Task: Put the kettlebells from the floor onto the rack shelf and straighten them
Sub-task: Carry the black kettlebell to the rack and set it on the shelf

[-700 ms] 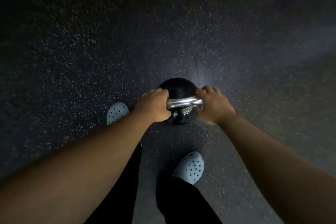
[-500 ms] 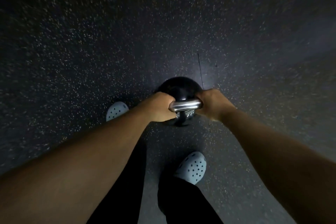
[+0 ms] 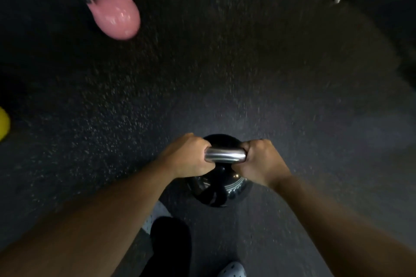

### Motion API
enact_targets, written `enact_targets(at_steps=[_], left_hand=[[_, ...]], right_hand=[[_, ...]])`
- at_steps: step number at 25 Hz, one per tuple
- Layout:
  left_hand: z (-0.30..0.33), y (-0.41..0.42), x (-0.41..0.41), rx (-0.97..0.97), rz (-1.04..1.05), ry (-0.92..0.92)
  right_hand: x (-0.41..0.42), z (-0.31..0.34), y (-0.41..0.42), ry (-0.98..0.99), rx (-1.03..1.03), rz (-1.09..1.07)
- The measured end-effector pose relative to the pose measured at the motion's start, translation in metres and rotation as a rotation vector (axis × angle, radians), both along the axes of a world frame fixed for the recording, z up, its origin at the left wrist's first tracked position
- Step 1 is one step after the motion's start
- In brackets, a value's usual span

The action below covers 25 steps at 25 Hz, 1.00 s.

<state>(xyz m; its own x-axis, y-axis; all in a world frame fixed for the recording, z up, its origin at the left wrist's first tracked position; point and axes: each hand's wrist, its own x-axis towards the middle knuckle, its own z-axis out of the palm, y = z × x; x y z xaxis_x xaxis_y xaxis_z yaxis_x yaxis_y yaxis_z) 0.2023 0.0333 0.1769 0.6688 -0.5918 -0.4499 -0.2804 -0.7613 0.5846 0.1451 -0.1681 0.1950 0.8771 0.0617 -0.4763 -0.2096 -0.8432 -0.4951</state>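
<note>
Black kettlebell (image 3: 221, 189): probably heavy, rigid, glossy; steel handle (image 3: 225, 155) clenched at both ends by left hand (image 3: 188, 157) and right hand (image 3: 262, 163).

A gym: speckled rubber floor (image 3: 157, 96) with a pink kettlebell (image 3: 114, 10) and black kettlebell (image 3: 219, 189).

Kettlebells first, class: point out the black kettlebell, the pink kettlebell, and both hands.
black kettlebell (image 3: 221, 191): head view, lower glossy body.
pink kettlebell (image 3: 117, 18): head view, body below the handle.
left hand (image 3: 190, 156): head view, knuckles.
right hand (image 3: 261, 159): head view, back.
</note>
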Motion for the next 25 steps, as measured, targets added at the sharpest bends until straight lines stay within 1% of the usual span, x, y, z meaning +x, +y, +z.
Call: enact_targets(at_steps=[2, 5, 9, 11, 13, 15, 17, 20, 22, 25], left_hand=[[0.034, 0.009, 0.047, 0.023, -0.039, -0.074], [0.089, 0.023, 0.133, 0.042, -0.019, -0.166], [0.145, 0.040, 0.251, 0.030, -0.004, -0.281], [0.163, 0.048, 0.306, 0.036, 0.019, -0.328], [0.176, 0.053, 0.367, 0.021, 0.061, -0.384], [0.188, 0.055, 0.428, 0.028, 0.099, -0.449], [0.198, 0.055, 0.488, 0.030, 0.105, -0.514], [0.205, 0.061, 0.556, 0.050, 0.160, -0.587], [0.208, 0.068, 0.608, 0.072, 0.175, -0.615], [0.211, 0.084, 0.690, 0.090, 0.209, -0.653]], right_hand=[[0.050, 0.032, 0.008, -0.066, -0.049, 0.041], [0.138, 0.082, 0.024, -0.149, -0.076, 0.063], [0.256, 0.127, 0.037, -0.277, -0.022, 0.007], [0.315, 0.139, 0.043, -0.390, 0.006, 0.040], [0.381, 0.150, 0.046, -0.491, -0.004, 0.075], [0.451, 0.162, 0.048, -0.492, -0.023, 0.131], [0.516, 0.171, 0.047, -0.471, -0.029, 0.130], [0.596, 0.177, 0.055, -0.538, -0.027, 0.151], [0.652, 0.181, 0.062, -0.571, -0.010, 0.158], [0.739, 0.182, 0.080, -0.568, 0.023, 0.159]])
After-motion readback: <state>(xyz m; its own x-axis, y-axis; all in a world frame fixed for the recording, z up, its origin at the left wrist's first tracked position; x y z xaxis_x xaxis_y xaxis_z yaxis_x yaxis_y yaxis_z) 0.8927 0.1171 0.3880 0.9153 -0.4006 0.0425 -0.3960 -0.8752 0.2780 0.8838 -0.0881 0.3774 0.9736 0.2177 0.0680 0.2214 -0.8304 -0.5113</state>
